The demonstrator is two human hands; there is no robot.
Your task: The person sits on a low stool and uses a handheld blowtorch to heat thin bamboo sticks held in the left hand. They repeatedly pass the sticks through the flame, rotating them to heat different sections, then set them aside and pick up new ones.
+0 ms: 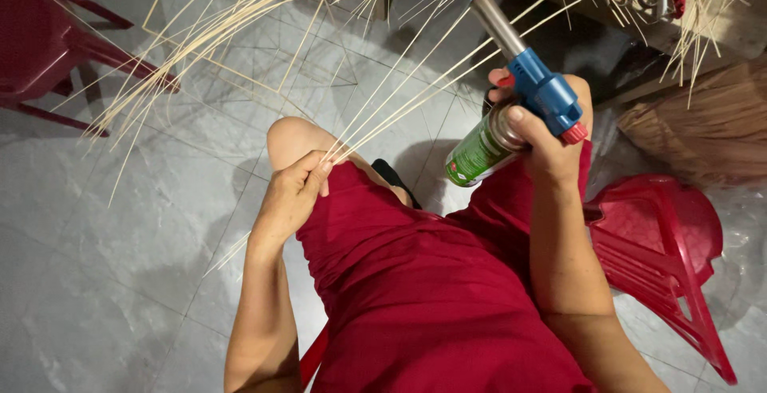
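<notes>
Grey floor tiles (pixel 120 281) spread below my knees, with red plastic chairs (pixel 663 249) either side. My left hand (pixel 292 193) pinches a bundle of thin bamboo splints (pixel 399 97) over my knee. My right hand (pixel 551 133) grips a blue-headed gas torch (pixel 511 81) on its green canister; its nozzle seems lit, faintly blue.

The thin sticks (pixel 399 93) look like pale, dry, matt split bamboo or reed. The torch (pixel 531 81) has a glossy blue plastic head, a smooth brushed-metal nozzle and a shiny green printed metal can (pixel 479 153). The floor (pixel 96 265) is grey, smooth, faintly glossy tile. The chairs (pixel 663 241) are glossy red plastic. The dress (pixel 431 297) is matt red cloth.
</notes>
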